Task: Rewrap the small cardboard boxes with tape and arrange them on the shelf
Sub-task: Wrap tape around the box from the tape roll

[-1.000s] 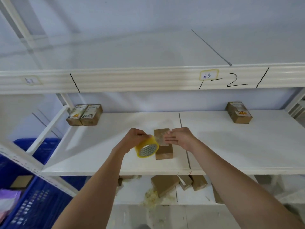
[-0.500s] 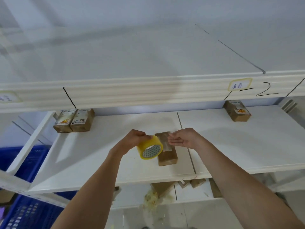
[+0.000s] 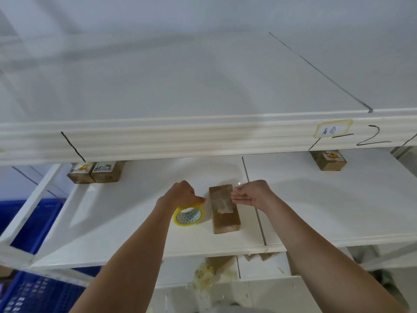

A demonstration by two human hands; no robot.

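Observation:
A small brown cardboard box [image 3: 225,219] lies flat on the white middle shelf [image 3: 135,222], with a strip of clear tape along its top. My left hand [image 3: 180,194] holds a yellow tape roll [image 3: 188,216] just left of the box, the roll low over the shelf. My right hand [image 3: 250,194] is at the box's right edge with its fingers stretched out flat and pointing at the taped top. Nothing is gripped in it that I can see.
Two labelled boxes [image 3: 97,173] sit side by side at the shelf's back left and one box [image 3: 328,161] at the back right. The upper shelf's front edge [image 3: 180,136] hangs above. Brown boxes and crumpled tape [image 3: 203,274] lie on the lower shelf. A blue crate [image 3: 33,290] stands at lower left.
The box now lies flat on the shelf instead of being held tilted between my hands. The tape roll has dropped down to its left, and my right hand has let go.

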